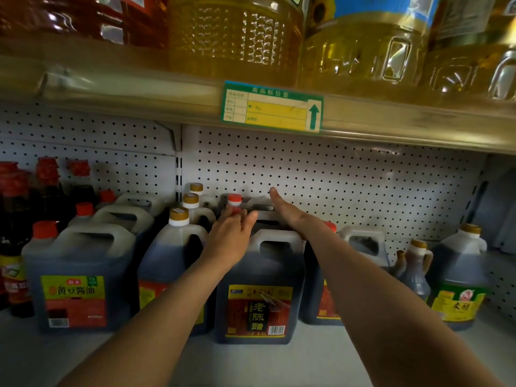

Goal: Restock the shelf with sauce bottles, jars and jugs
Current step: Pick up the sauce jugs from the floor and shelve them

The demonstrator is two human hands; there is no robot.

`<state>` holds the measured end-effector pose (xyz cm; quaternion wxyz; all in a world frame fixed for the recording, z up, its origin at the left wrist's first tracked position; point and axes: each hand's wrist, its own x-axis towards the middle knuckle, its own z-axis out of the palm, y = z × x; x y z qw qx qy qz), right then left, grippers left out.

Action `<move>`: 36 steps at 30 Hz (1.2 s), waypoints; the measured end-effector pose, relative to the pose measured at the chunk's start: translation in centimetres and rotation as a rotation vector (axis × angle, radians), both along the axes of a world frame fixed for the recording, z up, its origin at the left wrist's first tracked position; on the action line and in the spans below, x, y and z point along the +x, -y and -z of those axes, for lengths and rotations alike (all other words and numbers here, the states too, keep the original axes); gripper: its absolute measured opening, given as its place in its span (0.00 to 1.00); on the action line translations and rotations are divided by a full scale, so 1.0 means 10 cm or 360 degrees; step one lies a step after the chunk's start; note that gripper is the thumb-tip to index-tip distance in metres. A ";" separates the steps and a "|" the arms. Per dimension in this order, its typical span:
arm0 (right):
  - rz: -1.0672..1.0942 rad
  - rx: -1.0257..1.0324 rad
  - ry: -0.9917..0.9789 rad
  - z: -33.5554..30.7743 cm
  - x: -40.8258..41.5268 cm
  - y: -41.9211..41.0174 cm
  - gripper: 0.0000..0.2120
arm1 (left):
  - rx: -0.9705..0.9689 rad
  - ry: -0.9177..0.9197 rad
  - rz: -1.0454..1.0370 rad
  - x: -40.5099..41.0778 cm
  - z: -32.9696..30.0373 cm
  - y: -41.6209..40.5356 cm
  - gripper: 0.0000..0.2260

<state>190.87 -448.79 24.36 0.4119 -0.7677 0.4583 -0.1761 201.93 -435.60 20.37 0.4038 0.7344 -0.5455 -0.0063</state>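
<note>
Jugs of dark sauce and vinegar are seen in the single head view, lined up on the lower shelf (pixel 279 364) against its pegboard back. At the left, a jug with a yellow-and-red label (pixel 75 275) heads a row of red-capped jugs, with tall red-capped bottles (pixel 16 208) beside it. Next comes a row of gold-capped jugs (pixel 173 255). In the middle, a vinegar jug with a dark red label (pixel 259 289) stands at the shelf front, and a red-capped rear jug (pixel 245 208) is set behind it, close to the pegboard. To the right, another dark jug (pixel 349 263) is partly hidden by the forearm, followed by small handled bottles (pixel 416 263) and a green-labelled jug (pixel 460 275).

The left hand (pixel 231 236) is held with fingers loosely extended at the neck of the rear jug, just under its red cap; whether the cap is actually touched cannot be told, as the fingers are slightly blurred. The right hand (pixel 287 210) is stretched flat and open over that jug's handle, and nothing is gripped by either.

The task is judged to be well advanced: most of the left and middle rows are filled, and the rear jug appears to be placed. Bare shelf is left between and behind the right-hand items, so more stock could be added there. Large oil jugs (pixel 363 46) are already packed on the upper shelf (pixel 139 88).
</note>
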 end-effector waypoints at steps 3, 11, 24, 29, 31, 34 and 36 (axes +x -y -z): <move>-0.0154 -0.0085 0.0045 -0.04 -0.14 -0.21 0.39 | 0.0012 0.0047 0.0072 0.08 0.00 0.07 0.23; -0.0567 -0.0930 -0.0348 0.15 -0.82 -0.93 0.44 | -0.0180 0.0225 0.0385 0.12 0.10 -0.23 0.30; -0.0099 -0.1639 -0.0980 0.54 -0.60 -1.09 0.68 | 0.0347 0.1473 -0.0004 -0.05 0.22 -0.54 0.62; -0.0069 -0.1656 -0.0941 0.52 -0.56 -1.07 0.66 | 0.0302 0.1489 0.0015 0.01 0.22 -0.48 0.63; -0.0078 -0.1629 -0.0906 0.51 -0.55 -1.03 0.66 | 0.0319 0.1476 0.0023 0.03 0.21 -0.44 0.62; -0.0076 -0.1603 -0.0904 0.49 -0.55 -1.00 0.65 | 0.0310 0.1449 0.0042 0.05 0.20 -0.41 0.62; -0.0069 -0.1605 -0.0909 0.50 -0.56 -1.00 0.65 | 0.0287 0.1448 0.0053 0.07 0.21 -0.41 0.62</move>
